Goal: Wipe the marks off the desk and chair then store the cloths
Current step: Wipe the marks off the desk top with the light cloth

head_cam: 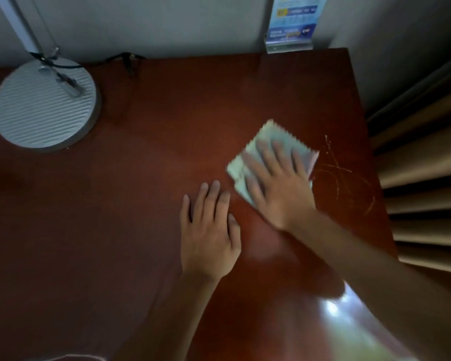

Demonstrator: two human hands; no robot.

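The pale, mint-tinted folded cloth with zigzag-cut edges [271,149] lies flat on the dark reddish-brown wooden desk [146,152], towards the desk's right side, turned so that one corner points away to the back wall and its long axis runs diagonally from near-left to far-right. The right hand [276,181] lies on top of it, palm down, fingers straight and spread, pressing the cloth to the wood rather than clutching it; this hand and the cloth are blurred. Just to the right of the cloth, thin pale looping scribble marks [344,178] curl across the desk surface near its right edge. The left hand [208,230] rests flat on the bare wood just to the near-left of the cloth, fingers extended and relaxed, holding nothing and not touching the cloth. Far to the left of the cloth stands a round grey ribbed lamp base [44,105] with its stem rising. Behind the cloth, at the desk's back edge, a blue printed card in a clear stand [292,24] leans by the wall. Right of the desk hang tan pleated curtains [425,157].
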